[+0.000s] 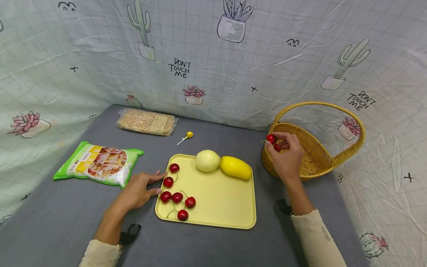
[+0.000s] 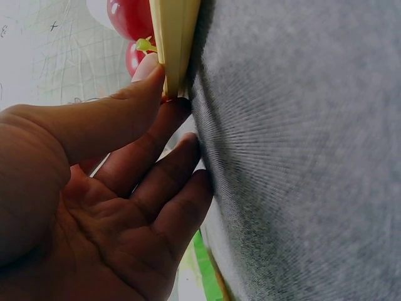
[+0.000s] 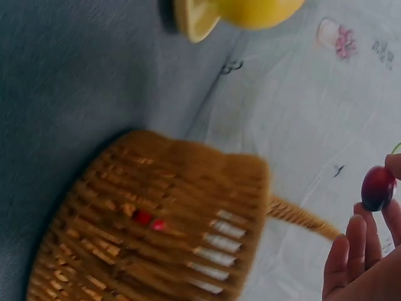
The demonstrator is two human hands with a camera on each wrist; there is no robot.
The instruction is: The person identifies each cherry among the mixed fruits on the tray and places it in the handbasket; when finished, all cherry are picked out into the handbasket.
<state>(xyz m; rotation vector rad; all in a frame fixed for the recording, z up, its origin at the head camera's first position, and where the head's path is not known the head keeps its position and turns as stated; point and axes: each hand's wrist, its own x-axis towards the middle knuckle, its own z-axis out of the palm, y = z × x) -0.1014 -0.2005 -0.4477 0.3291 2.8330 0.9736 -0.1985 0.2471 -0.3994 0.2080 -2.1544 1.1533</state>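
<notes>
My right hand (image 1: pixel 289 154) is raised over the left rim of a wicker basket (image 1: pixel 315 148). Between thumb and fingertips it pinches a dark red cherry (image 3: pixel 378 188) with a green stem. In the right wrist view, red spots (image 3: pixel 143 217) show through the basket's weave. My left hand (image 1: pixel 138 191) rests at the left edge of a yellow tray (image 1: pixel 220 202), thumb and index finger spread along the rim, other fingers extended. Several cherries (image 1: pixel 177 197) lie on the tray's left side. Along its back are a pale yellow round fruit (image 1: pixel 208 160) and a longer yellow fruit (image 1: pixel 236 167).
A green-edged food bag (image 1: pixel 100 163) lies left of the tray. Behind it is a clear packet of grains (image 1: pixel 145 121), with a yellow lollipop (image 1: pixel 189 135) to its right. Patterned cloth (image 1: pixel 207 44) hangs behind the grey table (image 1: pixel 213 246). The basket's handle (image 1: pixel 317 104) arches upright.
</notes>
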